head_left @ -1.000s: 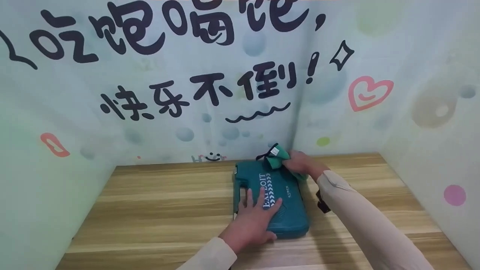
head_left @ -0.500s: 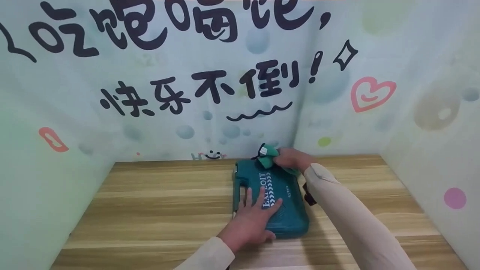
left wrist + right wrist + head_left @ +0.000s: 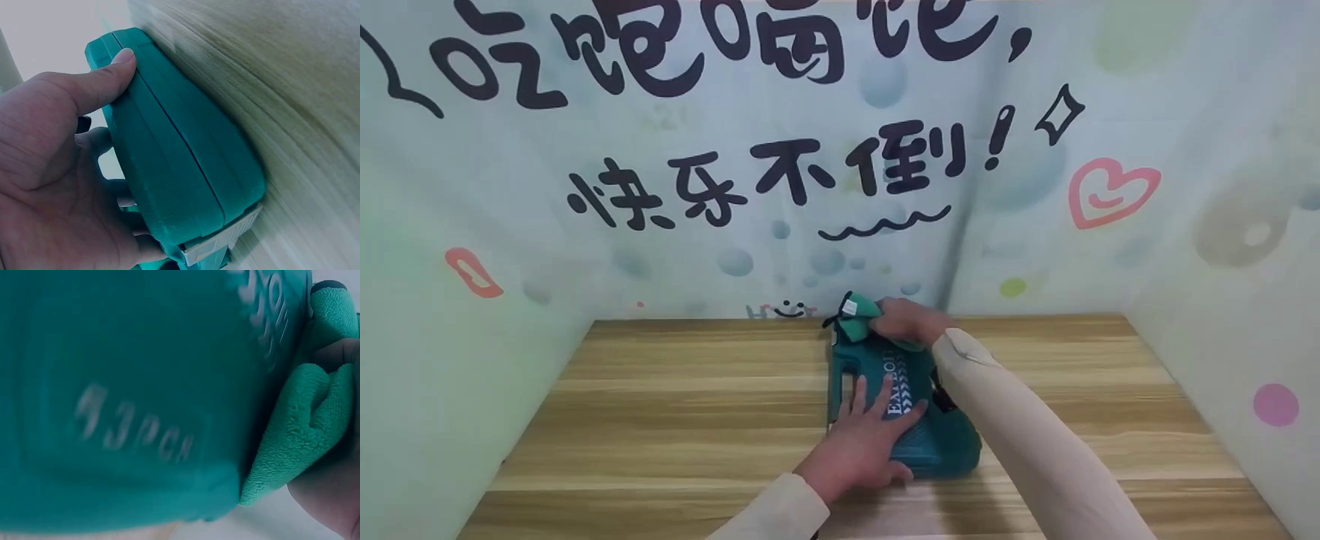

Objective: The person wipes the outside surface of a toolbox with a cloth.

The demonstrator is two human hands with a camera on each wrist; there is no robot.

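Observation:
A dark teal plastic tool case with white lettering lies flat on the wooden table. My left hand rests on its near left part, fingers spread over the lid. In the left wrist view the thumb presses on the case's side wall near the seam, and a metal latch shows low down. At the far end of the case my right hand grips a bunched green cloth with a dark edge and white tag. The right wrist view shows the fuzzy cloth against the lid's edge.
The wooden table extends to both sides of the case. Behind it hangs a pale printed backdrop with dark characters, close to the case's far end. Pale side walls flank the table.
My right hand has moved left along the far end of the case with the green cloth, to its far left corner. The left hand and case have stayed in place.

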